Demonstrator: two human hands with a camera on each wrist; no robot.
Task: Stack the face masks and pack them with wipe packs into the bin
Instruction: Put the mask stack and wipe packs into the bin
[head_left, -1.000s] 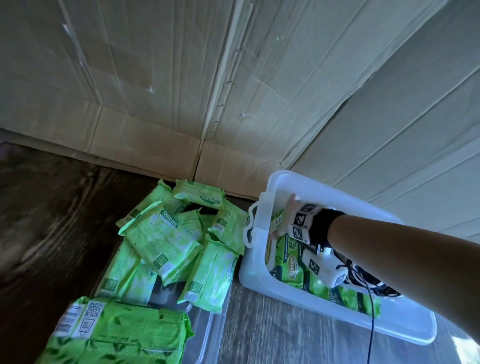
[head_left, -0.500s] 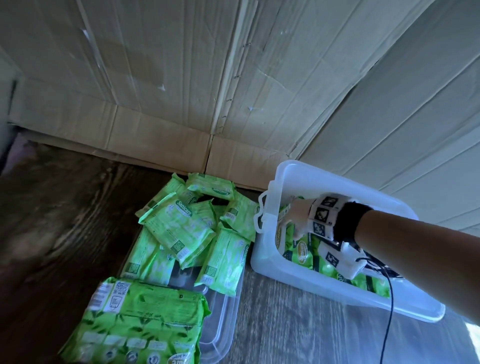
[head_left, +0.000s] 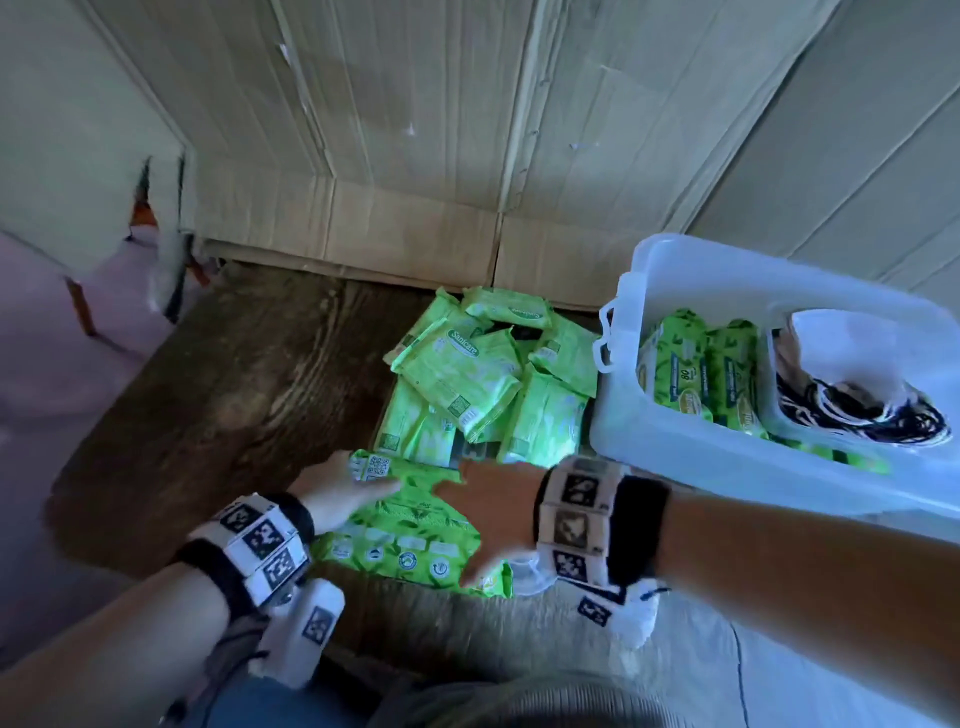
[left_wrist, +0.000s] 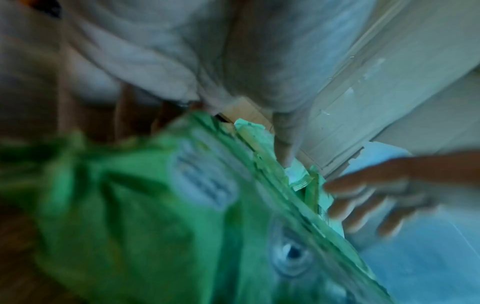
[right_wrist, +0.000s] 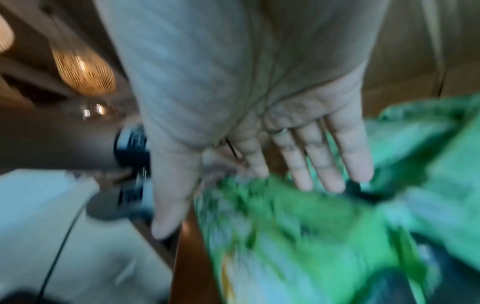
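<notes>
Two hands meet over one large green wipe pack (head_left: 400, 530) lying on the dark wooden table (head_left: 218, 395) at about 6 o'clock in the head view. The left hand (head_left: 337, 491) rests on the pack's 9 o'clock end, thumb laid across its QR-code corner; the left wrist view is badly blurred, so whether the fingers curl round the pack cannot be told. The right hand (head_left: 493, 514) comes in from 3 o'clock with fingers straight and spread, as the right wrist view shows (right_wrist: 298, 144); its fingertips reach the pack's upper edge, and no grasp is visible.

Just beyond the big pack, toward 12 o'clock, a heap of smaller green wipe packs (head_left: 483, 379) lies overlapping on a clear lid (head_left: 470, 449). Right beside the heap, at 2 o'clock, stands the translucent white bin (head_left: 675, 447). Inside it, two large wipe packs (head_left: 696, 374) stand on edge at its 9 o'clock end, and a stack of face masks (head_left: 852, 374) with black and white ear loops fills the 3 o'clock end. Cardboard sheets (head_left: 415, 156) wall the table at 12 o'clock.
</notes>
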